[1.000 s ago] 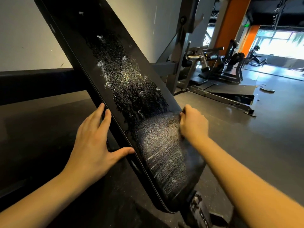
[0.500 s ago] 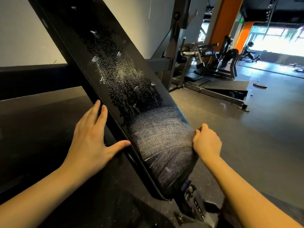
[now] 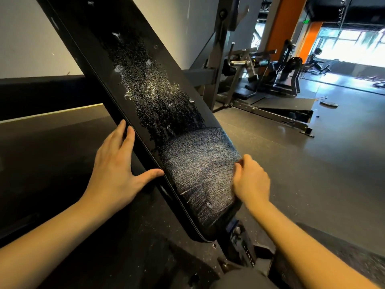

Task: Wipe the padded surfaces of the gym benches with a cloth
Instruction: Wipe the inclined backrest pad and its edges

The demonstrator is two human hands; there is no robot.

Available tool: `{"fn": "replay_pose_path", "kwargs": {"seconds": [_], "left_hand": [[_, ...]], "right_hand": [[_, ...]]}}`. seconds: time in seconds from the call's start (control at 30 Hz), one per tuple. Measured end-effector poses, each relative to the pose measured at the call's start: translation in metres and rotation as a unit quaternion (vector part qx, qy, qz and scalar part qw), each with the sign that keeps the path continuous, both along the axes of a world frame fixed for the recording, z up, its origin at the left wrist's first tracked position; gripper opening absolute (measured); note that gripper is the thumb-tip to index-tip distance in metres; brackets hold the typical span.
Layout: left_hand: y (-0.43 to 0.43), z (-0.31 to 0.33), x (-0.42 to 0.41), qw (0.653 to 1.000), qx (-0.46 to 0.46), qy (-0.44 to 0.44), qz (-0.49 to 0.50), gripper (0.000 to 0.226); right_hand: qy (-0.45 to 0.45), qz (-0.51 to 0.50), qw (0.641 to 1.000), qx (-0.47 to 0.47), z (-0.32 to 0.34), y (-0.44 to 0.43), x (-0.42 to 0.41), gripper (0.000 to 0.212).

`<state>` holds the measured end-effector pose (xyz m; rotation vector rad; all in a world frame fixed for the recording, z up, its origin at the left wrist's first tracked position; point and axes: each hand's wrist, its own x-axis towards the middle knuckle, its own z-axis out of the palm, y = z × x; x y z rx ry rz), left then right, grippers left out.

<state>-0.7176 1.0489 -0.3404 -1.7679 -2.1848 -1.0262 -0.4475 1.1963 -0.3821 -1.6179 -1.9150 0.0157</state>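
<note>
The fingers of the left hand (image 3: 116,165) lie straight and close together, pressed flat along the left side edge of the bench pad (image 3: 133,59). The thumb is spread wide and its tip touches the same edge lower down; nothing is grasped. The fingers of the right hand (image 3: 252,180) are curled in toward the palm at the pad's right edge, knuckles up and the thumb against the padding. What they enclose is hidden, so it cannot be told whether a cloth is in that hand. Both forearms reach in from the bottom corners, bare. The pad is black and glossy and leans steeply, running from the top left down to its rounded lower end near the bottom centre. Across its middle sits a wide patch of small wet beads and a few white flecks (image 3: 158,94). Below that, between the two hands, the surface shows a dull, streaky smear (image 3: 200,163) that reaches down to the lower end. Under that end is a dark metal adjuster (image 3: 248,255) marked with the numbers 1, 2 and 3. Around the bench lies a dark speckled floor (image 3: 312,163). Behind the pad is a pale wall (image 3: 31,38) with a black band along its foot. To the right stand other gym machines (image 3: 270,76) and an orange pillar (image 3: 285,28). A flat disc (image 3: 329,104) lies on the floor and a bright window (image 3: 350,44) is at the far end.
</note>
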Motion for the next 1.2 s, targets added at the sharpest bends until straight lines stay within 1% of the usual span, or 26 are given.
{"fn": "replay_pose_path", "kwargs": {"seconds": [0.07,0.13,0.17,0.2,0.23,0.3,0.37,0.4,0.43,0.47,0.5,0.57,0.6,0.63,0.67,0.77,0.8,0.83,0.87,0.9,0.97,1.0,1.03,1.1,1.17,1.2], "left_hand": [[-0.001,0.000,0.001,1.000,0.001,0.005,0.002,0.125],[-0.001,0.000,0.000,1.000,0.000,0.016,0.006,0.125],[-0.002,0.001,0.000,1.000,-0.002,0.017,0.007,0.125],[-0.003,0.001,0.000,1.000,-0.004,0.016,0.006,0.125],[-0.003,0.002,0.001,1.000,-0.005,0.011,0.004,0.125],[-0.004,0.003,0.003,1.000,-0.004,0.002,0.000,0.126],[-0.003,0.004,0.004,1.000,-0.005,0.001,-0.001,0.127],[-0.004,0.004,0.004,1.000,-0.008,0.000,0.000,0.127],[-0.004,0.004,0.003,1.000,-0.008,-0.001,0.000,0.127],[-0.004,0.003,0.003,1.000,-0.007,-0.001,0.000,0.126],[-0.004,0.003,0.002,1.000,-0.005,0.001,0.000,0.126],[-0.004,0.002,0.001,1.000,-0.001,0.007,0.003,0.125],[-0.004,0.002,0.001,1.000,-0.002,0.008,0.005,0.125],[-0.004,0.003,0.001,1.000,-0.005,0.008,0.005,0.126],[-0.004,0.003,0.002,1.000,-0.007,0.006,0.003,0.126],[-0.004,0.005,0.004,1.000,-0.008,0.001,0.000,0.127],[-0.004,0.006,0.004,1.000,-0.008,0.003,-0.001,0.127],[-0.004,0.005,0.004,1.000,-0.009,0.003,-0.001,0.126],[-0.004,0.005,0.003,1.000,-0.009,0.002,-0.001,0.127],[-0.004,0.004,0.002,1.000,-0.007,0.002,-0.001,0.127],[-0.003,0.002,0.002,1.000,0.001,0.007,0.002,0.127],[-0.003,0.002,0.001,1.000,0.003,0.008,0.003,0.127],[-0.003,0.003,0.001,1.000,0.001,0.008,0.001,0.127],[-0.003,0.003,0.001,1.000,-0.003,0.002,-0.003,0.127],[-0.003,0.003,0.002,1.000,-0.003,0.004,-0.004,0.127],[-0.002,0.003,0.002,1.000,-0.003,0.006,-0.003,0.127]], "right_hand": [[0.042,0.158,0.985,0.048,0.006,-0.044,-0.034,0.013],[0.022,0.327,0.941,0.090,0.006,-0.082,-0.046,0.019],[-0.005,0.376,0.921,0.100,0.005,-0.088,-0.043,0.021],[-0.027,0.394,0.912,0.106,0.006,-0.085,-0.035,0.022],[-0.043,0.385,0.914,0.120,0.003,-0.075,-0.025,0.023],[-0.058,0.294,0.945,0.133,-0.004,-0.039,-0.005,0.021],[-0.039,0.139,0.986,0.082,0.002,-0.003,0.006,0.017],[-0.022,0.076,0.996,0.052,0.005,0.004,0.005,0.015],[-0.011,0.056,0.997,0.042,0.006,0.000,-0.002,0.014],[0.000,0.076,0.996,0.039,0.008,-0.016,-0.014,0.014],[0.013,0.136,0.989,0.054,0.008,-0.037,-0.027,0.016],[-0.003,0.318,0.945,0.081,0.006,-0.084,-0.039,0.020],[-0.035,0.378,0.921,0.085,0.003,-0.093,-0.037,0.021],[-0.050,0.397,0.912,0.094,0.004,-0.087,-0.032,0.021],[-0.049,0.365,0.924,0.104,0.006,-0.073,-0.026,0.021],[-0.009,0.142,0.987,0.079,0.013,-0.014,-0.011,0.015],[0.006,0.095,0.993,0.065,0.014,-0.006,-0.013,0.013],[0.015,0.093,0.994,0.063,0.014,-0.009,-0.022,0.012],[0.026,0.126,0.990,0.064,0.017,-0.024,-0.034,0.011],[0.039,0.191,0.978,0.076,0.017,-0.044,-0.045,0.010],[0.006,0.351,0.929,0.113,0.011,-0.079,-0.052,0.015],[-0.023,0.400,0.908,0.125,0.011,-0.077,-0.050,0.019],[-0.035,0.401,0.906,0.132,0.014,-0.065,-0.046,0.023],[-0.030,0.279,0.950,0.136,0.020,-0.019,-0.038,0.024],[-0.024,0.106,0.992,0.067,0.029,0.032,-0.026,0.020],[-0.006,0.040,0.999,0.033,0.033,0.048,-0.023,0.019]]}}
